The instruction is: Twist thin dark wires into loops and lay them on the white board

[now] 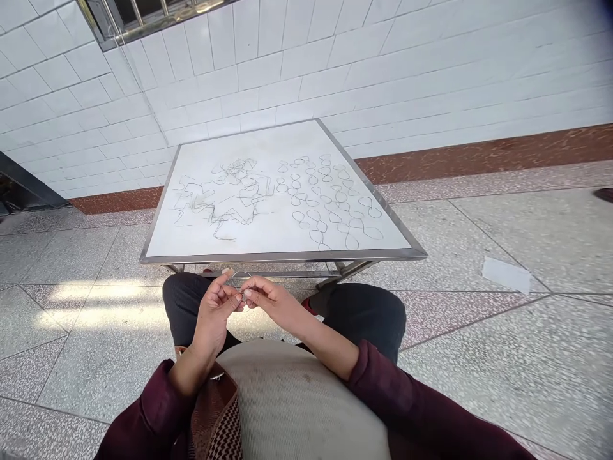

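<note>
Both hands are up just short of the near edge of the steel-framed table (282,257), above my dark trousered knees (186,306). Thin wire loop (241,278) stands between my hands, its lower end pinched where they meet, nearly in line with the table's lower crossbar from this view. Left hand (215,313) raised, wrist low, fingers curled, grip narrow on the wire. Right hand (272,301) comes in from the other side, forearm slanting, fingers also pinched narrow at the same spot; cannot tell which hand bears more of the wire. Maroon sleeves (383,390) end at mid forearm. Beyond my hands, on the tabletop: tangle of bent wire (225,204) toward the left, many looped wire pieces (330,204) toward the right. Beige cloth (292,396) lies across my lap below both hands.
</note>
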A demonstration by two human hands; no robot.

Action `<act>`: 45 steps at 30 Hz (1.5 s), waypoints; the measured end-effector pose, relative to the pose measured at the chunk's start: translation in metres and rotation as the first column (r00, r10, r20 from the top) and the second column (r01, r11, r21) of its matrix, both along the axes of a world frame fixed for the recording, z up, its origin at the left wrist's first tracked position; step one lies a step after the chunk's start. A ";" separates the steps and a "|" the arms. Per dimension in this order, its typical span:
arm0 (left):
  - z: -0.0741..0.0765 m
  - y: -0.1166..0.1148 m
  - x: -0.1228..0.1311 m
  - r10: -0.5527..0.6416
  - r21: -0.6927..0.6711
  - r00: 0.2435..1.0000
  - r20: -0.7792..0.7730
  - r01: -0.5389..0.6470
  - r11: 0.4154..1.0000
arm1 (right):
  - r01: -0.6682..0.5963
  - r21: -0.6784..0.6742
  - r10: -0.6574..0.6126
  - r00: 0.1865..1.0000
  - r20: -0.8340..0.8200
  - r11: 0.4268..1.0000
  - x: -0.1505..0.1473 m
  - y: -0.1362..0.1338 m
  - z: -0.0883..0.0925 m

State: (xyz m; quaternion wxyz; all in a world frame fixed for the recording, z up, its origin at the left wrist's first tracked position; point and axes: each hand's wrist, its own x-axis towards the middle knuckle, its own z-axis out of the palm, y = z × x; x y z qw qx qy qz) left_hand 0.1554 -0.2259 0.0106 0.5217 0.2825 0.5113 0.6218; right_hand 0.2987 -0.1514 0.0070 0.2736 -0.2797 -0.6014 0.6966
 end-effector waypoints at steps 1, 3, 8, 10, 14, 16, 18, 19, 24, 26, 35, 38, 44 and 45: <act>0.000 0.000 0.000 -0.001 -0.004 1.000 0.008 0.001 1.000 | -0.001 -0.011 0.001 1.000 -0.006 1.000 0.000 0.000 0.000; 0.001 -0.001 0.002 -0.005 -0.018 1.000 0.025 0.005 1.000 | -0.001 -0.045 0.000 1.000 -0.023 0.999 0.001 0.000 -0.002; 0.002 -0.003 0.004 -0.030 -0.027 0.999 0.039 0.032 0.999 | 0.002 -0.143 -0.011 0.998 -0.058 0.990 0.002 0.000 -0.008; 0.001 -0.003 0.004 -0.026 -0.027 0.999 0.025 0.027 0.999 | 0.006 -0.151 -0.014 0.998 -0.057 0.989 0.003 0.000 -0.008; 0.000 0.001 0.006 0.010 -0.038 1.000 -0.014 -0.011 0.999 | 0.021 -0.119 -0.021 1.000 -0.004 0.993 0.004 0.001 -0.005; -0.002 0.003 0.007 0.031 -0.046 0.999 -0.030 -0.032 0.998 | 0.022 -0.091 -0.019 0.999 0.043 0.996 0.003 0.002 -0.004; -0.005 0.005 0.007 0.049 -0.047 0.998 -0.034 -0.050 0.998 | 0.014 -0.071 -0.009 0.997 0.079 0.997 0.003 0.002 -0.004; -0.006 0.006 0.008 0.057 -0.044 0.998 -0.031 -0.059 0.997 | 0.006 -0.073 0.000 0.996 0.085 0.997 0.003 0.002 -0.005; -0.008 0.006 0.007 0.103 -0.034 0.994 0.021 -0.103 0.994 | -0.033 -0.196 0.036 0.999 0.012 0.980 0.005 0.003 -0.009; -0.007 0.006 0.006 0.124 -0.043 0.991 0.046 -0.122 0.992 | -0.011 -0.232 0.010 1.000 -0.006 0.973 0.006 0.003 -0.011; -0.011 0.007 0.006 0.144 0.008 0.987 0.076 -0.145 0.989 | -0.023 -0.195 0.019 1.000 -0.022 0.981 0.005 0.002 -0.017; -0.013 0.006 0.005 0.107 0.009 0.992 0.065 -0.107 0.994 | 0.001 -0.166 -0.007 0.999 -0.034 0.986 0.004 0.004 -0.018; -0.012 0.007 0.003 0.067 -0.024 0.994 0.087 -0.065 0.998 | 0.048 -0.030 -0.047 0.999 0.012 0.998 0.006 0.006 -0.020; -0.012 0.007 0.003 0.063 -0.026 0.993 0.096 -0.061 0.998 | 0.052 -0.017 -0.051 0.998 0.023 0.999 0.006 0.007 -0.020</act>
